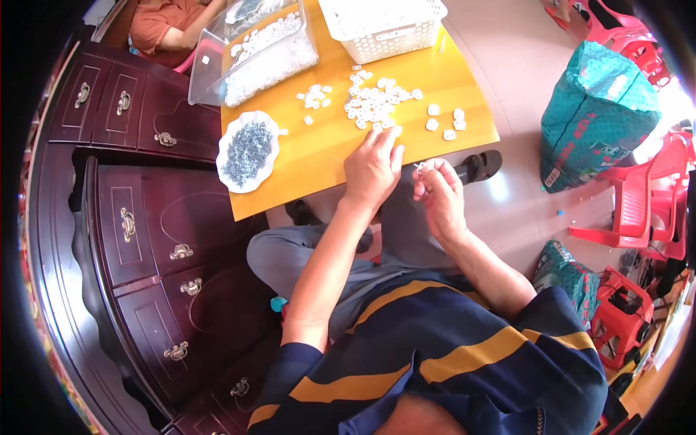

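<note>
Near the table's front edge, my left hand (pixel 373 165) reaches out with its fingers stretched, the tips touching the near side of a heap of small white plastic pieces (pixel 371 101). My right hand (pixel 442 194) is closed in a pinch just beyond that edge. A small white piece (pixel 419 167) pokes out from its thumb and fingertips; its exact kind is too small to tell. To the left lies a white scalloped dish (pixel 223 154) holding many small grey metal screws or nails (pixel 249 154). Several white pieces (pixel 449 135) sit apart on the right.
A clear plastic bin (pixel 210 72) of white pieces and a white perforated basket (pixel 395 45) stand at the back of the yellow table (pixel 304 170). Dark drawers (pixel 119 217) line the left. On the right are a teal bag (pixel 587 116) and red chairs (pixel 631 203). Another person (pixel 163 32) sits at the far left.
</note>
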`<state>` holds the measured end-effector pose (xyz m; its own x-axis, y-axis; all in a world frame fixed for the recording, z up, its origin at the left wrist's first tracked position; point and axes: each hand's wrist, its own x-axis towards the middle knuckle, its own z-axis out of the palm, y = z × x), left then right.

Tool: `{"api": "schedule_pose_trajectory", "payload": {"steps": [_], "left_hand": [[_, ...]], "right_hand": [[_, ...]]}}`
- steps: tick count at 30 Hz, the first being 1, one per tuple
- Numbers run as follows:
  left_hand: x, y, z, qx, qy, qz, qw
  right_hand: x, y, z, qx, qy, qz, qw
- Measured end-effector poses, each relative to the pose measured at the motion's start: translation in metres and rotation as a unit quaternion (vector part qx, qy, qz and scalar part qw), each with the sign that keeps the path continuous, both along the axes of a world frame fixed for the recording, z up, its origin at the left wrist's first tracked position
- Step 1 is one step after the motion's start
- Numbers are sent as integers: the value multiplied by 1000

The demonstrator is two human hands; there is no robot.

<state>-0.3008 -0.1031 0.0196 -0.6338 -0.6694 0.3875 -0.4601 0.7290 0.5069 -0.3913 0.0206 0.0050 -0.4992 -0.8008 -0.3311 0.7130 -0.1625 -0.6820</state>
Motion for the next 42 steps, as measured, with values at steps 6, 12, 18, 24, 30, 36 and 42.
{"api": "schedule_pose_trajectory", "payload": {"steps": [6,12,18,24,30,36,42], "left_hand": [[6,-8,-4,29,-46,57,997],[15,-10,-7,51,-40,33,997],[9,-20,1,31,-43,58,997],[9,-24,-6,8,-43,42,998],[10,-26,-4,56,-20,43,997],[27,-6,3,238,121,32,963],[45,35,10,440,248,41,862]], "right_hand": [[3,-1,-4,2,-8,22,1000],[6,-3,-5,1,-4,26,1000],[7,-3,-7,3,6,26,1000],[7,-4,-5,1,7,28,1000],[8,-4,-5,-1,9,37,999],[6,-5,-6,9,20,41,999],[13,-4,-7,0,56,52,997]]}}
